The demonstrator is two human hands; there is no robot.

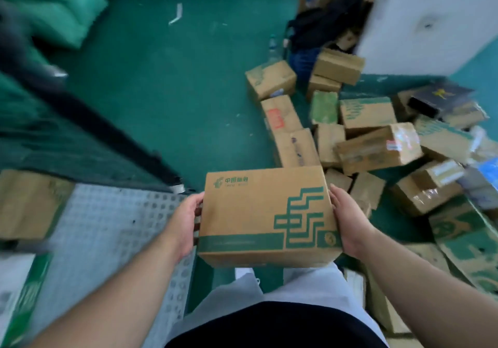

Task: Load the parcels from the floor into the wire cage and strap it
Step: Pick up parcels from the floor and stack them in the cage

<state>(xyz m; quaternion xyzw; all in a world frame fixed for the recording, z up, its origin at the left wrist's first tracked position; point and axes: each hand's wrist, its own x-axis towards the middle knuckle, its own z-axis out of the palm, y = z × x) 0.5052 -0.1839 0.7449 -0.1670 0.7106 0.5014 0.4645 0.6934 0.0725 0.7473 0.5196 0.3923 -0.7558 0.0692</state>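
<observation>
Against the two short ends of a brown parcel (258,213) with green print, the left grip (186,221) and the right grip (347,221) clasp it, thumbs along its upper edges, and hold it level in the air. Just left of it lies the grey perforated base of the wire cage (107,226), bare near the parcel, with a brown box (29,202) at its far left edge. To the right a heap of parcels (377,145) crowds the green floor (175,91) up to the white wall (431,18), while a broad strip of floor ahead lies open.
</observation>
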